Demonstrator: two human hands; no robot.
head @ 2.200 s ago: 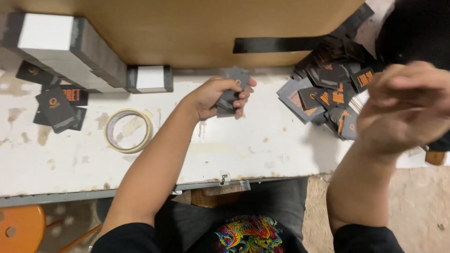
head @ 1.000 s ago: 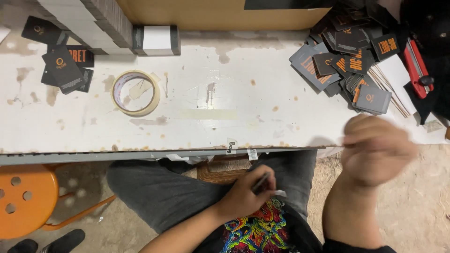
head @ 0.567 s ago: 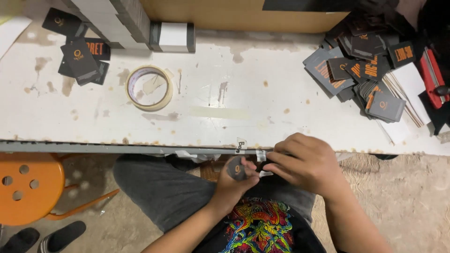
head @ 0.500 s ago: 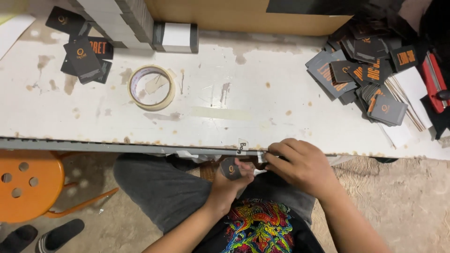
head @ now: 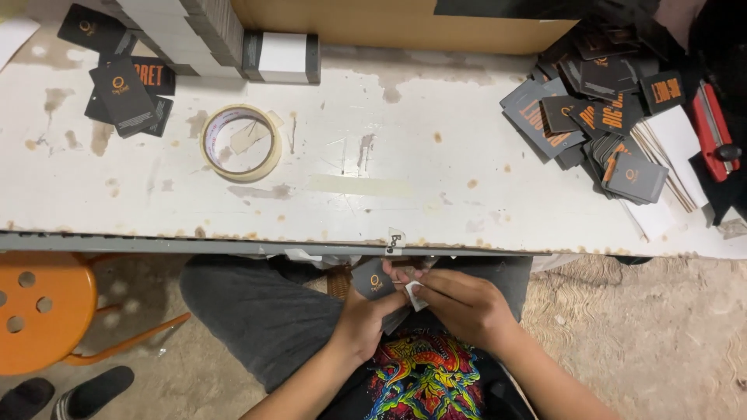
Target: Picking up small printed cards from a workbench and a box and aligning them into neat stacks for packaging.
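Both hands are down at my lap, just below the front edge of the white worktable (head: 373, 202). My left hand (head: 364, 323) holds a small dark grey tag (head: 373, 280) with an orange mark, plus more tags under it. My right hand (head: 459, 303) pinches a small white piece (head: 415, 293) against the tag stack. A heap of dark grey and orange tags (head: 599, 109) lies at the table's right end. A smaller group of dark tags (head: 124, 89) lies at the far left.
A roll of pale tape (head: 241, 142) sits left of centre. A cardboard box (head: 373, 19) and white-and-grey stacked boxes (head: 280, 57) line the back edge. A red tool (head: 712, 128) lies far right. An orange stool (head: 39, 311) stands lower left.
My hands have come down from the tabletop to my lap. The right hand has joined the left at the tag stack, and the view has shifted slightly lower.
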